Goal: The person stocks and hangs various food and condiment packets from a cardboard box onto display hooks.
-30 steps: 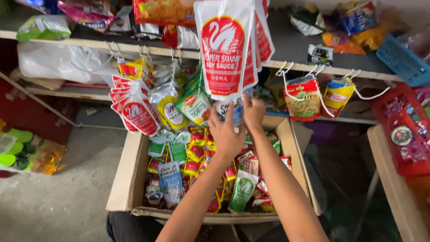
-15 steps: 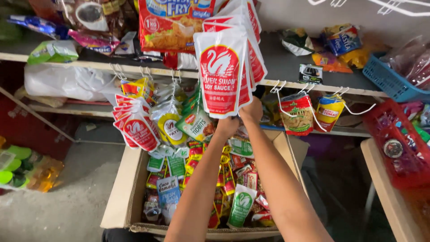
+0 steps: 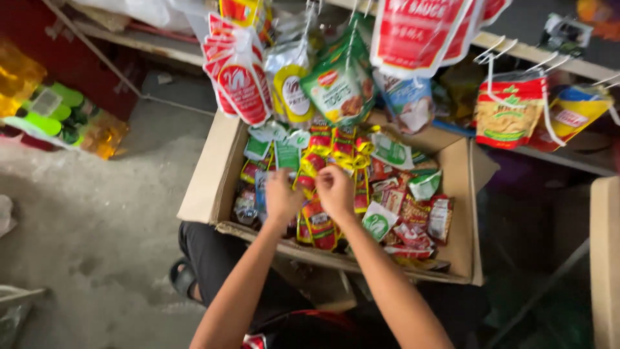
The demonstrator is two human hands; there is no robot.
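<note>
Cardboard box [image 3: 206, 187] held mixed sachets; left hand [image 3: 282, 196] and right hand [image 3: 335, 189] both pinched a red-and-yellow sachet strip [image 3: 321, 223] near its middle, seemingly picking stock; lifting it clear looked next.

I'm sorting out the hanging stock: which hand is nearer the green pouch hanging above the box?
Right. The right hand is in the cardboard box almost straight below the green pouch; the left hand is beside it, farther to the left.
</note>
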